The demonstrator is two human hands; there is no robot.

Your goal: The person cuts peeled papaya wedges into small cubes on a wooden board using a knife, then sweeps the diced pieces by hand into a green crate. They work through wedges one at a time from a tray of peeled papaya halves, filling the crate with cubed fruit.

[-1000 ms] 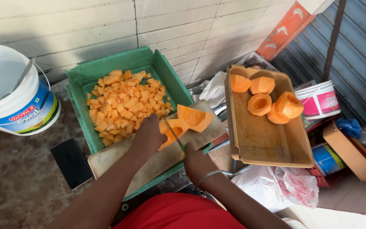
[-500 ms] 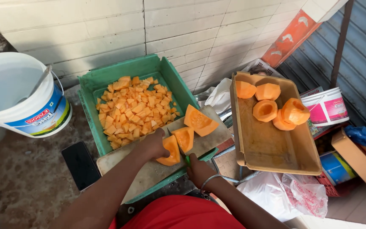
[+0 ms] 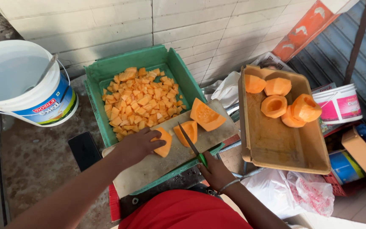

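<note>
Far left I see a white bucket (image 3: 20, 80) with water and a metal handle sticking out, standing on the rough counter (image 3: 39, 161). A dark phone (image 3: 83, 149) lies just beside the green crate (image 3: 106, 80), which is full of small orange melon cubes (image 3: 142, 99).

A worn cutting board (image 3: 149, 169) rests across the crate's near edge. My left hand (image 3: 138, 146) is curled over one melon wedge (image 3: 164, 143), pressing it flat on the board. Next to it lies a second wedge (image 3: 187, 130), and a bigger piece (image 3: 206, 115) sits at the far end.

My right hand (image 3: 214, 169) is closed around the green handle of a knife (image 3: 190, 141). The blade points up the board, between the held wedge and the second wedge.

To the right a tan tray (image 3: 276, 144) holds peeled melon halves (image 3: 286, 101), and a pink and white tub (image 3: 339, 104) stands behind it.

I think the danger is my left fingertips (image 3: 157, 138): they are very near the blade, and wet melon can slip. The board also hangs over the crate edge, so a hard push could tip it.
</note>
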